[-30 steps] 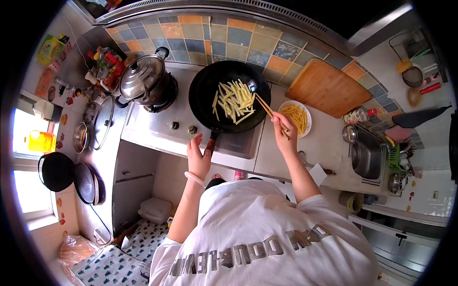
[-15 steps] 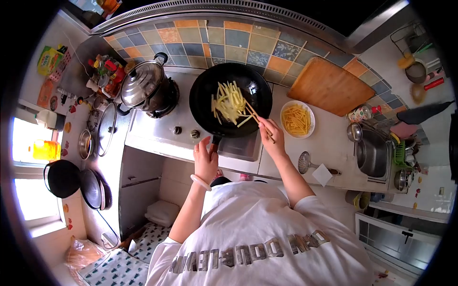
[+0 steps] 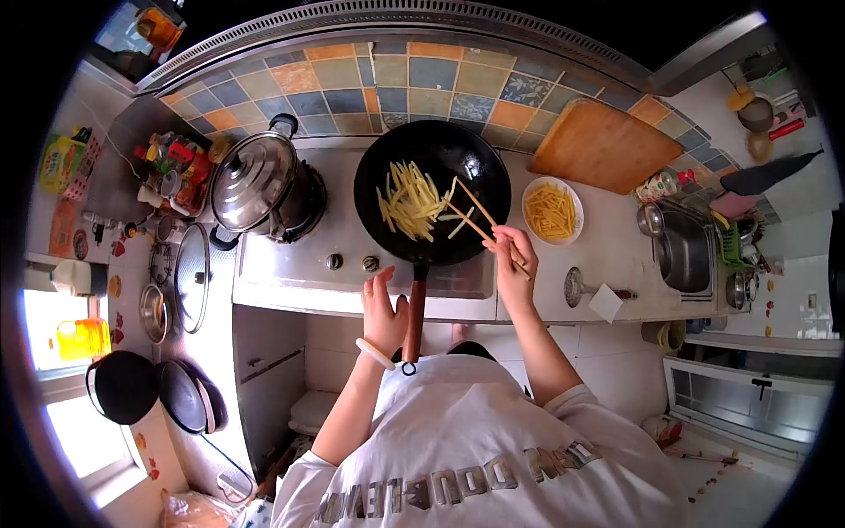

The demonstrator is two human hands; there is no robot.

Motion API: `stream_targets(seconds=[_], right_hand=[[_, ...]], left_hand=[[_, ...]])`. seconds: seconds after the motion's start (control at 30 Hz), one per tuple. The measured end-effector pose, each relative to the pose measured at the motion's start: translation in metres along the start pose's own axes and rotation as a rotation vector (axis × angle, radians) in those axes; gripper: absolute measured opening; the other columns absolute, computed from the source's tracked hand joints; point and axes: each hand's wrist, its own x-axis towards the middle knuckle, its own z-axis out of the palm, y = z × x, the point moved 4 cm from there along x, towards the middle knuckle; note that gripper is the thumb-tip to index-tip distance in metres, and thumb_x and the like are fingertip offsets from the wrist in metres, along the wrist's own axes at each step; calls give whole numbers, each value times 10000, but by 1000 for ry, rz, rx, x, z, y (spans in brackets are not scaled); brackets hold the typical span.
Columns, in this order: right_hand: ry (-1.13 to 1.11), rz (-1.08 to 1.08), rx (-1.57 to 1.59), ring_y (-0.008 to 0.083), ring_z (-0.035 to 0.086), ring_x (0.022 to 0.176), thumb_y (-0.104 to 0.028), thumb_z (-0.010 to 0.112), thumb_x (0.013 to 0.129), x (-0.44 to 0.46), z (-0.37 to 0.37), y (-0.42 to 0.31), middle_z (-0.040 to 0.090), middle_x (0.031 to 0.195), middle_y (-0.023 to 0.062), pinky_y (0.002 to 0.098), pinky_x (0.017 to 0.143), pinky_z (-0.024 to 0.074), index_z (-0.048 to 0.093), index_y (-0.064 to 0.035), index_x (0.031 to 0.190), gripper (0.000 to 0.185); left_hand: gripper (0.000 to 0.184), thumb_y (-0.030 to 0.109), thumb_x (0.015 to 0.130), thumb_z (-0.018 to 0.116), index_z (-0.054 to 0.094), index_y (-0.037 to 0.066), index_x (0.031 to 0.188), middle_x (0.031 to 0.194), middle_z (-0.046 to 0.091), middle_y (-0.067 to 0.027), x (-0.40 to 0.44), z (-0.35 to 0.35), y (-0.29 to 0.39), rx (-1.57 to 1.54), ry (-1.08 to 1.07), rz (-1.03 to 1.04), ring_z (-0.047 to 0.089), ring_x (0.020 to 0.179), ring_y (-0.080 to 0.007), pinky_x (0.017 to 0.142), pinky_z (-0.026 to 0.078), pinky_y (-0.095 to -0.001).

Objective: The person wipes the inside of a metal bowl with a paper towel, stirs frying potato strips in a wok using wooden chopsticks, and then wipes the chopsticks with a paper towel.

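A black wok (image 3: 466,158) sits on the stove with a heap of pale cut strips (image 3: 412,198), apparently potato, on its left side. My right hand (image 3: 516,264) grips a pair of wooden chopsticks (image 3: 472,218). Their tips are spread apart over the wok, close to a few stray strips at the heap's right edge. Just left of the wok's brown wooden handle (image 3: 415,317) is my left hand (image 3: 382,308), fingers stretched out and not wrapped around it. To the wok's right, a white plate (image 3: 576,231) holds yellower strips (image 3: 551,211).
A lidded steel pot (image 3: 251,185) stands on the left burner. A skimmer (image 3: 574,289) and a white paper square (image 3: 606,304) lie on the right counter. A cutting board (image 3: 607,150) leans on the tiles, near the sink (image 3: 687,255). A glass lid (image 3: 192,277) is at left.
My left hand has come off the wok handle, now fully visible beside it. The chopstick tips have spread apart, and the strips lie lower and further left in the wok. The view has shifted slightly.
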Motion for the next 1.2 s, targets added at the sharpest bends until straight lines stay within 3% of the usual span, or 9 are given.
stream_targets(seconds=[0.13,0.23,0.37,0.4,0.43,0.53,0.67,1.03,1.2], right_hand=[[-1,4,26,200,664,930,-146,494,1007,-12,13,11,620,1043,104,283,844,526,581,21,1112,215],[15,33,-147,192,661,955,-172,494,1011,-8,19,11,637,1015,99,264,840,506,588,9,1126,234],[56,-69,-304,146,664,860,-115,516,991,-5,28,-7,638,940,75,238,756,499,587,12,1042,154],[70,-109,-257,173,672,783,-101,526,977,-7,33,-5,613,905,99,270,662,510,579,2,986,117],[55,-82,-167,182,680,770,-90,515,978,-11,40,-4,606,909,101,266,659,520,572,4,1011,115],[-33,17,-106,196,685,826,-110,483,999,-16,55,10,599,966,107,266,719,559,548,28,1072,170],[-46,-15,-115,239,683,901,-110,460,1006,-13,60,23,565,1066,134,288,753,561,516,38,1120,195],[-57,-197,-537,308,677,810,-149,533,970,-11,64,17,678,931,163,375,677,537,542,-26,1033,139],[0,-164,-415,296,688,806,-126,538,968,-15,61,15,678,899,181,342,706,535,562,2,1010,138]], left_hand=[[522,-24,747,516,466,13,1265,1203,538,-196,0,-5,-6,6,-52,20,453,1147,-401,1023,343,-476],[527,-33,745,517,466,16,1267,1208,540,-193,-1,-10,-14,10,-89,41,453,1152,-396,1021,345,-476],[530,-32,743,531,473,19,1268,1209,544,-191,0,-17,-17,-20,-81,64,458,1145,-394,1020,346,-476],[528,-30,744,533,474,19,1267,1210,545,-190,1,-18,-17,-29,-84,51,458,1144,-395,1020,347,-475],[527,-28,745,535,475,19,1266,1210,546,-189,2,-20,-16,-38,-85,39,458,1143,-395,1020,347,-475],[519,-44,750,536,489,23,1262,1193,542,-182,0,-20,-19,-28,-80,27,471,1153,-365,1018,359,-446],[519,-44,750,543,498,31,1262,1175,545,-180,-1,-20,-22,-34,-62,45,484,1146,-349,1009,367,-431],[506,-21,764,564,495,34,1262,1187,544,-176,-2,-26,-24,-45,-98,18,478,1155,-354,1018,361,-434],[514,-23,762,567,493,37,1268,1189,542,-171,-3,-25,-27,-51,-102,13,479,1155,-348,1015,370,-429]])
